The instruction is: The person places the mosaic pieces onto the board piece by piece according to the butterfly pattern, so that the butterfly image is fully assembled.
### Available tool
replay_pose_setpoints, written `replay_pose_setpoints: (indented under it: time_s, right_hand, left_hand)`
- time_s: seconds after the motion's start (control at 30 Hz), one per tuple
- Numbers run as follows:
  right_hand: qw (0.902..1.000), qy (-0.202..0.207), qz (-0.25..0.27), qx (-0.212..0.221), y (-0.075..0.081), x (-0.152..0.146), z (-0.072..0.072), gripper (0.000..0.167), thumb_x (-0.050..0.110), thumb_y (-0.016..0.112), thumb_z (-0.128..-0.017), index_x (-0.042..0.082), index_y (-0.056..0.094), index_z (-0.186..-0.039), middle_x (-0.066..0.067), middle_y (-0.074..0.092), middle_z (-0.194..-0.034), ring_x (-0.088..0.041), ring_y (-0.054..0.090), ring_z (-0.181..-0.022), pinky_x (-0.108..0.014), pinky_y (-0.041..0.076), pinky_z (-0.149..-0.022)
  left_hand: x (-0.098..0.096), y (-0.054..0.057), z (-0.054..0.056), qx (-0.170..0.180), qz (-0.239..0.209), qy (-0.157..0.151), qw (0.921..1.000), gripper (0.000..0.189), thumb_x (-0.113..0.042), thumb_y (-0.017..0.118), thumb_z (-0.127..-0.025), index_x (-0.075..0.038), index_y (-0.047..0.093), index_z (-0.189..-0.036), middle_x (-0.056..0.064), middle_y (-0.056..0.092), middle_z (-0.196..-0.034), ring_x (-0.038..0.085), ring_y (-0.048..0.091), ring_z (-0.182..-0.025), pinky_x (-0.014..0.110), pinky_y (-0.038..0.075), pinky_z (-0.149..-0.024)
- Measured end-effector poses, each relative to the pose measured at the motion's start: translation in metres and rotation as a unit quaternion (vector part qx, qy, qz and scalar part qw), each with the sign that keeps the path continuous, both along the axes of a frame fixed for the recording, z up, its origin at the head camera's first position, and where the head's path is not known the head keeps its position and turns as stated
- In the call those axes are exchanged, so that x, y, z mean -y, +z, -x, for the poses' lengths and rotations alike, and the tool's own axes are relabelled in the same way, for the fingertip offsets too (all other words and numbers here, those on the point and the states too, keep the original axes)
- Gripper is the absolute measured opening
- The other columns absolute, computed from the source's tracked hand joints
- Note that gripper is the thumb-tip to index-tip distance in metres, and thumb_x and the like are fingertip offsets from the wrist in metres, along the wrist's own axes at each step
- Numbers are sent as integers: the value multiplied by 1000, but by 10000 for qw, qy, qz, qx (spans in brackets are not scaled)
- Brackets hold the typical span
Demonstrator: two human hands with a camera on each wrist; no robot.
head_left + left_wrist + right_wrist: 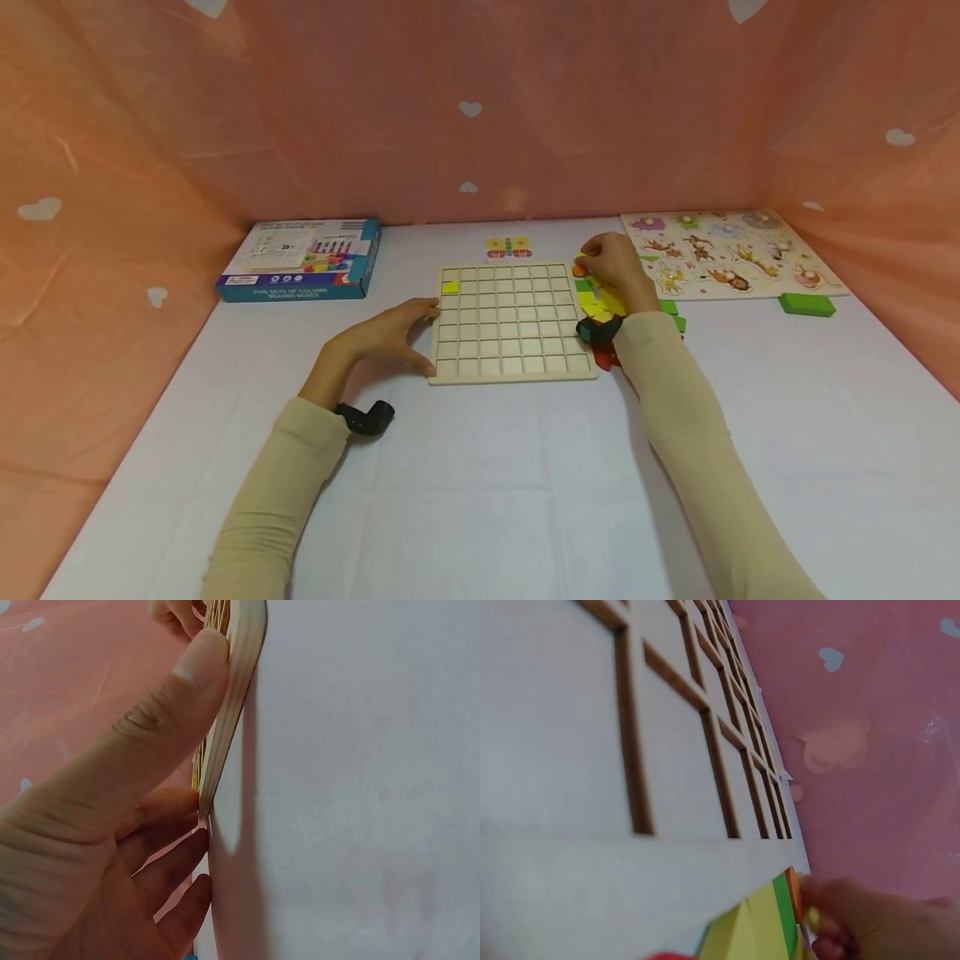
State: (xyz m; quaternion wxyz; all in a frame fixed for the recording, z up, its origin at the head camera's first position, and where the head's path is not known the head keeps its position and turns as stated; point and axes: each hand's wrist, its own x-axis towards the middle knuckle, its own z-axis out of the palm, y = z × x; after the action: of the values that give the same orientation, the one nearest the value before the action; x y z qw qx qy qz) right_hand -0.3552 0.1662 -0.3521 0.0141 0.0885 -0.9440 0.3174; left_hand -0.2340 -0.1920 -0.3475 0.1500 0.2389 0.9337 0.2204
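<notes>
A light wooden grid board (513, 380) lies on the table, a yellow square tile (450, 287) in a cell of its left column. My left hand (386, 333) rests at the board's left edge, thumb by the near corner and fingers spread farther up; the thumb (202, 664) touches the rim in the left wrist view. Beyond the board's right edge, my right hand (617, 262) is over a heap of coloured tiles (600, 304). Its fingertips pinch a small yellow tile (812, 919), mostly hidden by the fingers, next to an orange tile (793, 892).
A small pattern of coloured shapes (508, 247) lies behind the board. At the back left is a boxed bead set (300, 260). An animal peg puzzle (720, 250) lies at the back right, with a green block (807, 305) at its near edge. Pink cloth (480, 150) hangs behind.
</notes>
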Motion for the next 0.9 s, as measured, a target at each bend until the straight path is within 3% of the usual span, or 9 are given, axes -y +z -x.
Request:
replay_pose_setpoints:
  time_s: [0.17, 0.4, 0.6, 0.9]
  right_hand:
    - [9981, 379, 322, -360, 12, 14, -1, 34, 23, 66, -87, 0, 65, -112, -18, 61, -109, -30, 55, -98, -43, 47, -89]
    - [9792, 1677, 700, -899, 34, 74, -6, 27, 17, 70, -83, -1, 69, -103, -16, 68, -96, -26, 62, -87, -37, 51, -79]
    - [9692, 2346, 549, -508, 24, 117, -10, 27, 17, 70, -83, 1, 69, -105, -12, 68, -99, -22, 62, -89, -32, 51, -79]
    - [9666, 2534, 373, -94, 4, 139, -16, 25, 13, 72, -81, 1, 70, -102, -11, 68, -96, -20, 59, -86, -30, 49, -75]
  left_hand:
    - [-1, 1, 0, -4, -25, -43, 10000, 95, -35, 85, -64, 0, 38, -139, 15, 26, -151, 31, 19, -140, 43, 16, -115]
    - [-1, 1, 0, -30, 9, -73, 10000, 95, -34, 85, -65, 0, 37, -140, 15, 26, -151, 31, 20, -140, 43, 17, -115]
    - [0, 1, 0, 6, -41, -111, 9999, 96, -36, 83, -67, 1, 35, -141, 16, 25, -151, 32, 19, -140, 44, 17, -114]
    - [1, 2, -1, 35, -109, -57, 9999, 96, -35, 84, -66, -1, 36, -141, 15, 24, -151, 31, 19, -140, 43, 16, -115]
